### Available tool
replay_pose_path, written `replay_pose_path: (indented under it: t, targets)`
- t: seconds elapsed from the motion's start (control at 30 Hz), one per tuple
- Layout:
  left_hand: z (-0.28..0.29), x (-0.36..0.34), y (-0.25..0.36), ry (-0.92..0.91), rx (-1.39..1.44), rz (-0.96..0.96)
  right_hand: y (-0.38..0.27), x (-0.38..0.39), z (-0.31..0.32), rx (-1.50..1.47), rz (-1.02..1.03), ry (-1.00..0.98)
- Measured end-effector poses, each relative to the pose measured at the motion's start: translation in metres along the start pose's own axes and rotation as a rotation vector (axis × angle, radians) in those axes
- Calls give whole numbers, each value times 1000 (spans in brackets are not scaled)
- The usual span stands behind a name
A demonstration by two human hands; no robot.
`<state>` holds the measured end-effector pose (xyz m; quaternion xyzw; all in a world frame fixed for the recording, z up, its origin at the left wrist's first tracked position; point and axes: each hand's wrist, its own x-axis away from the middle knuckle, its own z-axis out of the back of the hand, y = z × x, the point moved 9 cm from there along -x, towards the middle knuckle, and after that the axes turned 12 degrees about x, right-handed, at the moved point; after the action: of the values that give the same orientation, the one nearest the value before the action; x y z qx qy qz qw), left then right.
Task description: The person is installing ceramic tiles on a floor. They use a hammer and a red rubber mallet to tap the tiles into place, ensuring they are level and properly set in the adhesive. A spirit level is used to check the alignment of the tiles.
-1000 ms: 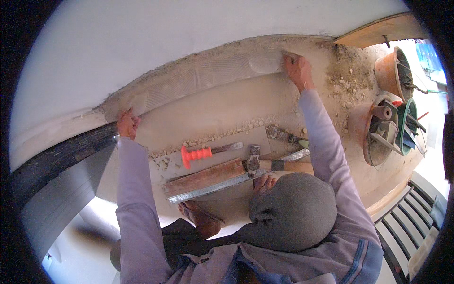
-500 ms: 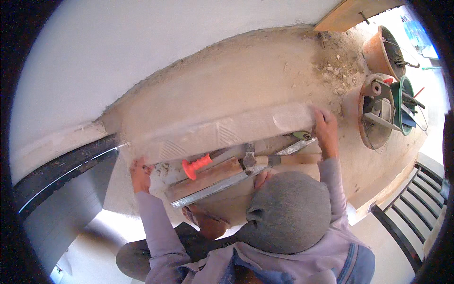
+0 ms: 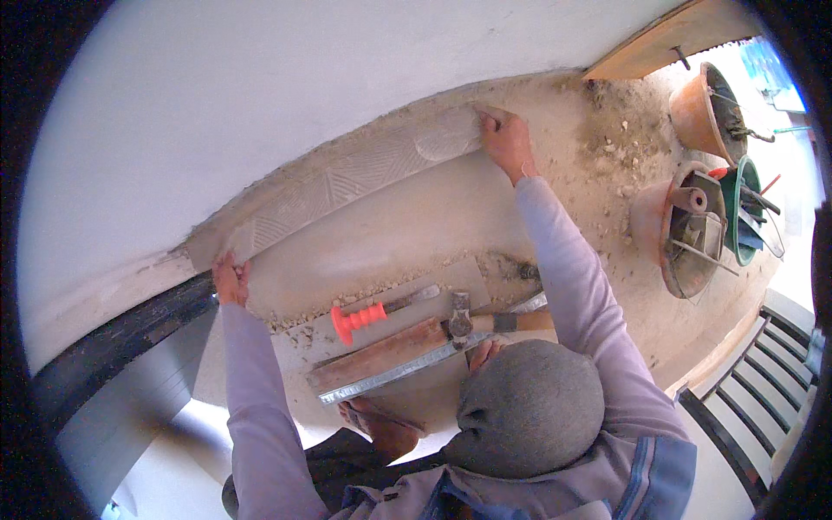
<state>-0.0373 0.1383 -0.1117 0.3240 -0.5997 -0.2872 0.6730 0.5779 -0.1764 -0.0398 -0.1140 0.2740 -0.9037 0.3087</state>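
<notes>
White wall (image 3: 286,104) borders the dusty floor (image 3: 576,173), and the strip (image 3: 364,176) runs along the floor's wall-side edge. Both arms reach forward, well apart: left hand (image 3: 230,279) pinches the strip's left end, right hand (image 3: 509,143) its right end, fingers curled in.

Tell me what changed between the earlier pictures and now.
Half a second ago the grey strip was drawn back from the wall, hiding part of the orange-handled chisel; now it is forward again beside the wall, near its place a second ago. The left hand and right hand moved with it, both keeping hold. The chisel, hammer and buckets stayed put.
</notes>
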Motion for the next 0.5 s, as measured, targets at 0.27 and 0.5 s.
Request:
replay_pose_path:
  t: [0.27,0.5]
  targets:
    - [-2,-1,-5,-1,-274,388,17,28,20,89,0,-104]
    - [6,140,-47,0,-269,37,129,209,97,44,-395,-221]
